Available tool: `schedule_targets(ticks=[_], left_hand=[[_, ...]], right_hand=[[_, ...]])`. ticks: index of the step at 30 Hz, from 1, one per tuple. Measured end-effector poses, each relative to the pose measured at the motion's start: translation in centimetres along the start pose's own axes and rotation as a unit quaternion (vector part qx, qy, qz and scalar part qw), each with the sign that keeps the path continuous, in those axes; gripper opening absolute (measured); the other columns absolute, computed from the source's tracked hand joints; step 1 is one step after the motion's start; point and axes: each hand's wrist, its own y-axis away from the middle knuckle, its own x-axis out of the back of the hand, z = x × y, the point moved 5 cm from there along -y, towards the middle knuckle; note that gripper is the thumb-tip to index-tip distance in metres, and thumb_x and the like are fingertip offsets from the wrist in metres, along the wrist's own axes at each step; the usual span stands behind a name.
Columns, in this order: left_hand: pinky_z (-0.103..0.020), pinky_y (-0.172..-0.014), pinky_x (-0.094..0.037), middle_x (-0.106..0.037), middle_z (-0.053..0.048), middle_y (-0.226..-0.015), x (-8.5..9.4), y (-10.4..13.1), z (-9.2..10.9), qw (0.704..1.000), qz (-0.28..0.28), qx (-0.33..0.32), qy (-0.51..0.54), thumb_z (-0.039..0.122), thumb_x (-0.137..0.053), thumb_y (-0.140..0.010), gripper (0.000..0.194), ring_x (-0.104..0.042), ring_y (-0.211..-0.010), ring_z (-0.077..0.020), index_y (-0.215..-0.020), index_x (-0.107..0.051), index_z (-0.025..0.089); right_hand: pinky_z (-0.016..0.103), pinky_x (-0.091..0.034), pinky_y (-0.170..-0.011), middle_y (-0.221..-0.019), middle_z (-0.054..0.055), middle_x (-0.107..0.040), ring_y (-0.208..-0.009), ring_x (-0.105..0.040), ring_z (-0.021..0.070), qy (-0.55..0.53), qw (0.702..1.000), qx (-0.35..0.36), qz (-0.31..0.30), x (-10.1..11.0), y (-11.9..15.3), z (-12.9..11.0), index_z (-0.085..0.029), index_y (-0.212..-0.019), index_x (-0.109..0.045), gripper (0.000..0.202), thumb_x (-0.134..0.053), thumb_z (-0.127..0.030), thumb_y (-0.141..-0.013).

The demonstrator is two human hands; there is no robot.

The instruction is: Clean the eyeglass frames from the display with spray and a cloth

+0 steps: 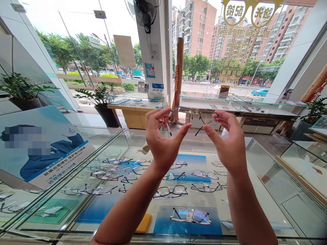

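Both left hand and right hand pinch the raised glasses at opposite ends; likely light, springy, easily bent; best held by rims.

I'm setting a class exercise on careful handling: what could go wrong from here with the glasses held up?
Uneven pulling might bend the glasses, since the left hand and right hand hold opposite sides. A slip could damage them too, as the arms reach over a hard glass case. Fingertips near the lenses might leave smudges.

Optical shop: spectacles in glass display case, glasses-shaped window sign.
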Motion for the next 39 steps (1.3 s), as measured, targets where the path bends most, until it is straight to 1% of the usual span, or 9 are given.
schedule_targets(ticks=[4, 9, 18, 25, 31, 39], left_hand=[[-0.039, -0.09, -0.057, -0.069, -0.007, -0.123, 0.0, 0.0, 0.0, 1.0, 0.003, 0.001, -0.009, 0.047, -0.098, -0.078, 0.062, -0.067, -0.112, -0.0244, -0.128, -0.07, 0.025], [-0.039, -0.088, -0.058, -0.07, -0.007, -0.124, 0.0, 0.0, -0.2, 1.0, 0.001, 0.005, 0.002, 0.045, -0.098, -0.077, 0.061, -0.068, -0.111, -0.0239, -0.128, -0.071, 0.026], [-0.04, -0.09, -0.059, -0.073, -0.007, -0.125, -0.8, 0.2, -1.4, 0.997, -0.04, 0.056, 0.024, 0.043, -0.097, -0.08, 0.059, -0.071, -0.108, -0.0223, -0.129, -0.071, 0.026], [-0.042, -0.092, -0.059, -0.075, -0.009, -0.122, -1.4, 0.6, -2.3, 0.991, -0.078, 0.101, 0.034, 0.045, -0.095, -0.082, 0.055, -0.073, -0.111, -0.0241, -0.128, -0.071, 0.026], [-0.041, -0.091, -0.06, -0.077, -0.01, -0.121, -1.7, 0.8, -2.6, 0.989, -0.09, 0.113, 0.038, 0.046, -0.094, -0.083, 0.053, -0.075, -0.106, -0.0235, -0.127, -0.071, 0.025], [-0.042, -0.091, -0.061, -0.078, -0.01, -0.12, -2.1, 1.0, -2.8, 0.985, -0.112, 0.124, 0.039, 0.047, -0.093, -0.084, 0.053, -0.076, -0.108, -0.0242, -0.126, -0.071, 0.024]], right_hand=[[0.057, -0.054, -0.112, -0.134, 0.008, -0.075, -0.123, -0.07, 0.0301, 0.009, 1.0, -0.002, -0.003, 0.0, 0.0, 0.0, -0.028, -0.134, -0.067, 0.053, -0.083, -0.055, -0.091], [0.056, -0.055, -0.108, -0.133, 0.008, -0.074, -0.12, -0.07, 0.0299, 0.027, 1.0, 0.001, 0.002, 0.1, 0.1, -0.1, -0.028, -0.133, -0.067, 0.053, -0.081, -0.058, -0.091], [0.049, -0.057, -0.101, -0.129, 0.006, -0.071, -0.115, -0.068, 0.0271, 0.056, 0.998, 0.019, 0.032, 0.3, 0.1, 0.0, -0.029, -0.132, -0.065, 0.052, -0.082, -0.056, -0.091], [0.05, -0.057, -0.099, -0.128, 0.008, -0.066, -0.113, -0.066, 0.0287, 0.093, 0.991, 0.075, 0.065, 0.5, 0.1, -0.3, -0.028, -0.133, -0.064, 0.05, -0.081, -0.051, -0.092], [0.05, -0.056, -0.1, -0.126, 0.008, -0.065, -0.111, -0.065, 0.0287, 0.103, 0.988, 0.086, 0.074, 0.6, 0.0, -0.4, -0.029, -0.132, -0.065, 0.048, -0.08, -0.05, -0.092], [0.05, -0.055, -0.1, -0.124, 0.008, -0.064, -0.113, -0.064, 0.0298, 0.112, 0.985, 0.104, 0.081, 0.7, 0.1, -0.8, -0.028, -0.132, -0.065, 0.048, -0.082, -0.048, -0.092]])
